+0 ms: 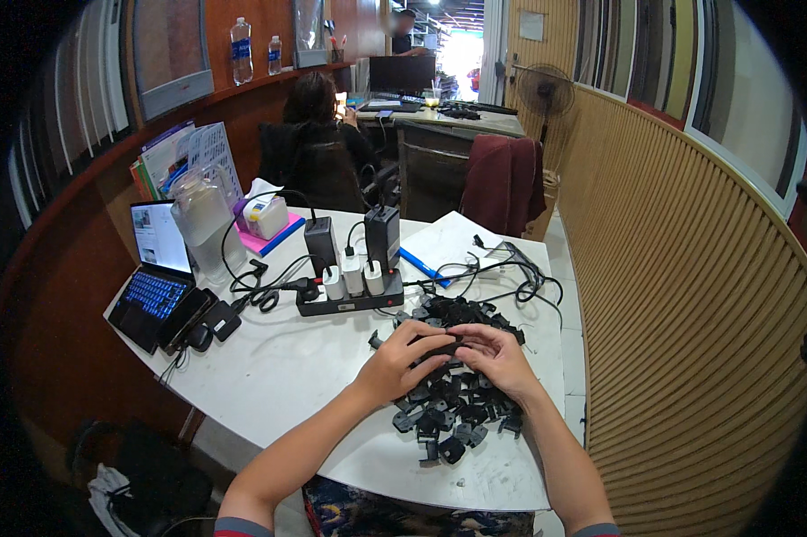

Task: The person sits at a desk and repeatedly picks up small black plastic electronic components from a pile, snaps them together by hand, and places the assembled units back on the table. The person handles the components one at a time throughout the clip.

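Over a pile of small black and dark grey plastic parts point(462, 403), my left hand point(402, 362) and my right hand point(497, 360) meet with bent fingers. Between their fingertips is a small black plastic part point(448, 345), mostly covered by the fingers. Its exact kind cannot be made out. Loose parts spread on the white table point(332, 394) both beyond my hands and toward me, some of them under my palms.
A black power strip point(339, 307) with chargers stands beyond the pile. Cables point(529, 277) and a blue pen point(424, 267) lie farther back. At left are a laptop point(157, 291) and a water jug point(208, 234). A person point(318, 125) sits beyond the table.
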Tool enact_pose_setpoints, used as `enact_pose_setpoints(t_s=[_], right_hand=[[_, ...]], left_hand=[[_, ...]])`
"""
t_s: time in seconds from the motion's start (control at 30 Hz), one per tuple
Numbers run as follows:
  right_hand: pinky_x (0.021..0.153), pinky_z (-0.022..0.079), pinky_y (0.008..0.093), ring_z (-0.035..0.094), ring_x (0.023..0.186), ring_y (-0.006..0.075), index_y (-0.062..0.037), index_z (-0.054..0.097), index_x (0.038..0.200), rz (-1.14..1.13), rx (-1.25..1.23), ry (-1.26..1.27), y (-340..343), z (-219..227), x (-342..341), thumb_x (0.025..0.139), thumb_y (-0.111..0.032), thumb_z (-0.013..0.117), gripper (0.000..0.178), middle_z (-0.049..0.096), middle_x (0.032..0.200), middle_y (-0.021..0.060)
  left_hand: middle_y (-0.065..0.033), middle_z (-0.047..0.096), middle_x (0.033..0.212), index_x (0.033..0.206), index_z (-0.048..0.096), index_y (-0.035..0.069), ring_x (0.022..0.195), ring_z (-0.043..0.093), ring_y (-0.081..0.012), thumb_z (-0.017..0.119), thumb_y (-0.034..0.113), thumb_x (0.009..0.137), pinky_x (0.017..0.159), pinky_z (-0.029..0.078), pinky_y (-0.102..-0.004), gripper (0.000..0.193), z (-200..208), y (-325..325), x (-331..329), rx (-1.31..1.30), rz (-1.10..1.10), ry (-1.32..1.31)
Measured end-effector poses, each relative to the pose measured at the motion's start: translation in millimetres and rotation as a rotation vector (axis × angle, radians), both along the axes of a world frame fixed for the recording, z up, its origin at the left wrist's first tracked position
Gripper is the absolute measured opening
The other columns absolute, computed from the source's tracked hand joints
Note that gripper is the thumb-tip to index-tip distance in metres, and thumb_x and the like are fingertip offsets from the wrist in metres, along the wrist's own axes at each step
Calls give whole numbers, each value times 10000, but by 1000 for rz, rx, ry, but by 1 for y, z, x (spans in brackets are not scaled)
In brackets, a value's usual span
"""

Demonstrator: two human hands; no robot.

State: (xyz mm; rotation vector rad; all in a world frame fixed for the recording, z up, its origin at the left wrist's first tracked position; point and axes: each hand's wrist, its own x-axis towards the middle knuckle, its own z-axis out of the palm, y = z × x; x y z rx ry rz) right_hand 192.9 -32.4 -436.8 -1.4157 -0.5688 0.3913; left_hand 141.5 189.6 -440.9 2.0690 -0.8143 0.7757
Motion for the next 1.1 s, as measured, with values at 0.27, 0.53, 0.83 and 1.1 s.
enact_pose_setpoints(t_s=[0.27, 0.53, 0.83, 1.1], right_hand=[[782, 576, 228, 715, 956, 110, 9, 671, 1329, -32, -135, 117, -10, 9, 2, 895, -32, 799, 455, 746, 1187, 106], [760, 581, 239, 722, 947, 110, 16, 656, 1352, 10, -151, 55, -11, 11, 3, 899, -75, 809, 487, 762, 1148, 103], [850, 536, 316, 675, 952, 191, -62, 780, 1076, -345, -379, -724, -38, 19, 11, 866, -86, 762, 212, 748, 1069, 84], [1003, 486, 397, 587, 1072, 296, -49, 761, 1027, -123, -695, -822, -39, 13, 6, 818, -195, 778, 255, 681, 1021, 115]], left_hand=[[-127, 673, 1135, 1253, 692, 47, 1033, 656, -310, 800, 74, 865, 891, 554, -396, 403, -2, -4, -2, 13, -38, -44], [-127, 689, 1132, 1267, 690, 41, 1016, 666, -318, 798, 68, 862, 878, 557, -398, 420, 1, -2, 1, 61, -64, -105], [-184, 693, 1066, 1173, 632, 10, 990, 688, -354, 721, 129, 928, 874, 547, -401, 286, 7, 23, 12, -179, 320, -1], [-116, 666, 914, 1065, 617, 43, 794, 657, -244, 786, 255, 918, 722, 525, -354, 309, 2, 27, 17, -268, 387, 20]])
